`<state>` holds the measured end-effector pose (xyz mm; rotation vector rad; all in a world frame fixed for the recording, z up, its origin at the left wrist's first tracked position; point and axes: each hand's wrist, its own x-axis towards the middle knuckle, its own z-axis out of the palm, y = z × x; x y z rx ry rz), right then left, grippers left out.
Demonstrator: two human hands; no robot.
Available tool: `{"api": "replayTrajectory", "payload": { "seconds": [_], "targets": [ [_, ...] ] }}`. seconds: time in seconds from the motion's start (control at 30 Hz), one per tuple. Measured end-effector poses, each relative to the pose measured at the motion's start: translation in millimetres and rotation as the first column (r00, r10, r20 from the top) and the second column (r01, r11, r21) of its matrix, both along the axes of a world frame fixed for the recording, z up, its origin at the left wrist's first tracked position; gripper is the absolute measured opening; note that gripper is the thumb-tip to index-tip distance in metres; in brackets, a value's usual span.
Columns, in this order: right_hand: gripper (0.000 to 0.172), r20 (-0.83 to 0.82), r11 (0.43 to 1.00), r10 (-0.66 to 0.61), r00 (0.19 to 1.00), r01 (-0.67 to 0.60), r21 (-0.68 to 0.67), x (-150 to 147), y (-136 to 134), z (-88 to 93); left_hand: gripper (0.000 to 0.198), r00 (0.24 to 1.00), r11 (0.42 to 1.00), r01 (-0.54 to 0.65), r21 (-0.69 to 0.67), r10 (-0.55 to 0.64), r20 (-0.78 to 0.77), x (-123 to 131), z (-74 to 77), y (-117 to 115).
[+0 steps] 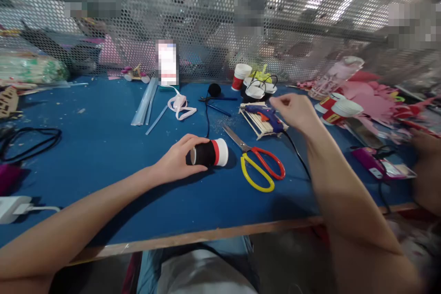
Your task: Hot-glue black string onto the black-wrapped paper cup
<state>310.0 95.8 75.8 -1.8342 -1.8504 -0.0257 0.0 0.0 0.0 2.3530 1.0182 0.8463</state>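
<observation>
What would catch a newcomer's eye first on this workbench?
Probably the scissors with red and yellow handles, lying in the middle of the blue table. Just left of them, the left hand grips a black cup with a red band, lying on its side. Behind the scissors, the right hand hovers by a blue glue gun.

left hand [179, 161]: curled, palm down | right hand [294, 110]: raised, fingers bent (blurred)
</observation>
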Motion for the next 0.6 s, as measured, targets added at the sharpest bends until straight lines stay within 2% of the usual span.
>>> {"api": "replayTrajectory", "payload": {
  "seconds": [0.07,0.17,0.3,0.5,0.53,0.6],
  "targets": [
    [0.028,0.117,0.995,-0.006,0.993,0.018,-0.103,12.1,1.4,-9.6,0.056,1.000,1.000,0.005,0.007,-0.005,-0.002,-1.6,-1.0,2.1],
    [0.026,0.186,0.978,0.033,0.982,0.007,-0.209,18.0,2.5,-24.4,0.054,1.000,1.000,0.013,0.021,-0.013,0.005,-3.6,-0.7,3.5],
    [0.028,0.184,0.978,0.012,0.983,0.027,-0.209,20.1,4.2,-37.9,0.050,0.999,0.999,0.032,0.020,-0.033,0.025,-3.7,2.4,2.1],
    [0.017,0.032,0.991,-0.029,0.999,0.033,-0.132,22.7,5.3,-49.2,0.050,0.998,0.999,0.045,0.014,-0.046,0.050,-1.4,2.9,-0.8],
    [0.018,-0.031,0.992,-0.053,0.998,0.049,-0.119,21.8,4.7,-49.7,0.050,0.997,0.999,0.048,0.008,-0.048,0.055,-1.4,2.2,-0.8],
    [0.033,-0.206,0.991,-0.117,0.972,0.100,-0.089,18.9,2.8,-49.2,0.049,0.997,0.999,0.052,-0.001,-0.052,0.064,-1.8,0.8,-0.3]
  ]
}}
